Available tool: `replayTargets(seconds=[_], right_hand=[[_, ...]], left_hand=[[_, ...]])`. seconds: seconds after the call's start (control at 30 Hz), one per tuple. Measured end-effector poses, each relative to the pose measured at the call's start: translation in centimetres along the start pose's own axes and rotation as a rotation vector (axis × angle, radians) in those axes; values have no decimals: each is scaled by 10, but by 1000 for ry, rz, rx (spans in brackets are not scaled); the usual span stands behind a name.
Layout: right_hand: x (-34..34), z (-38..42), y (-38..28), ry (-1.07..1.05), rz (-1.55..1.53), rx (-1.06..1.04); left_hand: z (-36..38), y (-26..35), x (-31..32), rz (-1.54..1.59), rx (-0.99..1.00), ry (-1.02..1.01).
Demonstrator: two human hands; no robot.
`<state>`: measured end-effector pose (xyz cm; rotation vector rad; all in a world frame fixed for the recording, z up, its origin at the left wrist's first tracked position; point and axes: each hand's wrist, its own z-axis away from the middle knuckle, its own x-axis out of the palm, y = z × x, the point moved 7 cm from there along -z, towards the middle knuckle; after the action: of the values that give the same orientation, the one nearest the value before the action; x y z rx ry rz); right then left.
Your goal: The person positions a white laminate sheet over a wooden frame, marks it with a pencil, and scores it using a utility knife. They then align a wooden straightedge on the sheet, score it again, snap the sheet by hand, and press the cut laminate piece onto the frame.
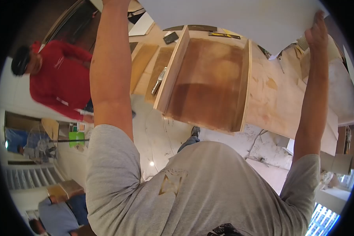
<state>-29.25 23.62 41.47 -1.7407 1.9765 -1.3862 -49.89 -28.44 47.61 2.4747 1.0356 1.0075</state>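
Note:
A large white panel [232, 19] is held up over the far side of the workbench, its upper part cut off by the top of the view. My right hand [318, 33] grips its right edge, fingers wrapped on the border. My left arm reaches up past the top edge, so my left hand is out of sight. Beneath the panel lies a shallow wooden tray-like frame [246, 86] with raised side boards and a brown-stained base. A metal tool with a handle [159, 80] rests against the outside of its left board.
The wooden workbench [275, 90] extends to the right. A yellow-and-black strip [224, 35] and a small dark block [170, 37] lie at the back. A person in a red top [61, 76] stands at left; another person [61, 214] is lower left. A fan [39, 143] stands behind.

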Motion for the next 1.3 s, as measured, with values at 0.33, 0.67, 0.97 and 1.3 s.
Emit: replayTargets(seconds=[0.33, 0.67, 0.97, 1.3], right_hand=[[15, -65, 104, 89, 199, 22], [-48, -169, 233, 2, 133, 47], [-114, -161, 325, 240, 258, 201], [-129, -125, 368, 236, 238, 293]], left_hand=[[-59, -150, -68, -38, 14, 120], [-116, -346, -153, 434, -408, -77], [-55, -417, -174, 6, -239, 43], [-14, -456, -193, -22, -362, 100]])
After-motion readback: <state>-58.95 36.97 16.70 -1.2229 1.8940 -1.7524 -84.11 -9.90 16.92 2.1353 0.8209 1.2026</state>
